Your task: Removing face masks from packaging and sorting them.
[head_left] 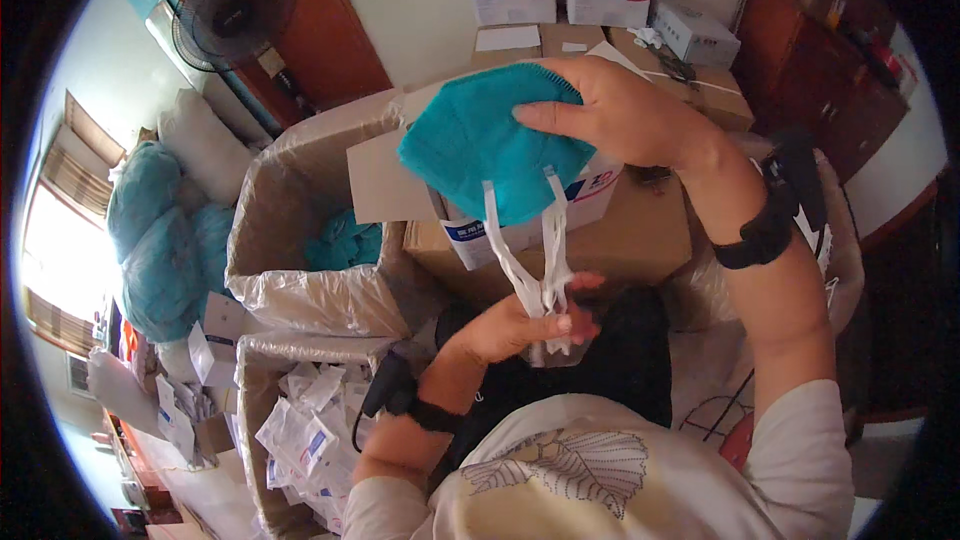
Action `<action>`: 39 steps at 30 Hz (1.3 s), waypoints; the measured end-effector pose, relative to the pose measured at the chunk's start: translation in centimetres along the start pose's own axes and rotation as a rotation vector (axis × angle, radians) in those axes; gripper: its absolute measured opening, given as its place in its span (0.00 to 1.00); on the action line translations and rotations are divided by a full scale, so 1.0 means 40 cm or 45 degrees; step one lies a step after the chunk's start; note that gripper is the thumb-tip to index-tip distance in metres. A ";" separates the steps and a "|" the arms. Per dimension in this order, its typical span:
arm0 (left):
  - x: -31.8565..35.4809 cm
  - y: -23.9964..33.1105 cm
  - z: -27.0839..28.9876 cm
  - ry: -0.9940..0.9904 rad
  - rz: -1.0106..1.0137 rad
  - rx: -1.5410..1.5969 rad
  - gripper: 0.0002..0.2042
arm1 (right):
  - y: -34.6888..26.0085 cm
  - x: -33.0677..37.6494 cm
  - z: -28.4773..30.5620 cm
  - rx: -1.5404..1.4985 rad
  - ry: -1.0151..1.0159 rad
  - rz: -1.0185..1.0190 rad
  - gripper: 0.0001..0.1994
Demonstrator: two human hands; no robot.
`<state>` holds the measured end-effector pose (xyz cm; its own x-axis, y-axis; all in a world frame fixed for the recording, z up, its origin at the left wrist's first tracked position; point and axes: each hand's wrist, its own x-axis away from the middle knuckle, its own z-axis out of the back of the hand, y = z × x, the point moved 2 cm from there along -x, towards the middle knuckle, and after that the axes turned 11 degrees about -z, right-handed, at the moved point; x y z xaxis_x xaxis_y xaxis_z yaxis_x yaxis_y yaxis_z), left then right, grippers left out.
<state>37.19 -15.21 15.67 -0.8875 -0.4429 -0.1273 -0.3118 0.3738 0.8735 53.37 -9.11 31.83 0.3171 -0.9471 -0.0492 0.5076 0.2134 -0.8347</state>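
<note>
A teal folded face mask is held up in front of me. My right hand is closed on its upper right edge, thumb on the near face. Two white elastic straps run down from the mask's lower edge. My left hand is closed round their lower ends, the thumb lying across them. Part of a clear, film-like piece shows below the left hand; I cannot make out what it is. Behind the mask stands an open small white carton, its inside hidden by the mask.
The carton stands on a brown cardboard box. To the left, a plastic-lined box holds more teal masks. Nearer, another lined box holds white printed packets. White cartons are stacked at the back, beside a fan.
</note>
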 end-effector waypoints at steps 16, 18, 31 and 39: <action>0.189 0.248 -0.089 0.337 -0.367 -1.763 0.10 | 0.271 0.011 -0.115 -0.912 0.018 -0.347 0.18; 0.191 0.279 -0.115 0.259 -0.514 -1.769 0.11 | 0.258 0.020 -0.177 -1.066 -0.078 -0.342 0.19; 0.145 0.055 0.013 1.003 -0.758 0.953 0.13 | 0.438 0.115 -0.459 -0.431 0.128 -0.548 0.16; 0.141 0.001 0.027 0.995 -0.700 0.948 0.14 | 0.187 0.148 -0.422 -0.183 -0.233 -0.128 0.11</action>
<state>31.80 -16.79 14.48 -0.2110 -0.9664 0.1467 -0.9298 0.2447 0.2750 45.53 -17.16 16.05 0.4174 -0.8998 0.1270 0.4288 0.0718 -0.9005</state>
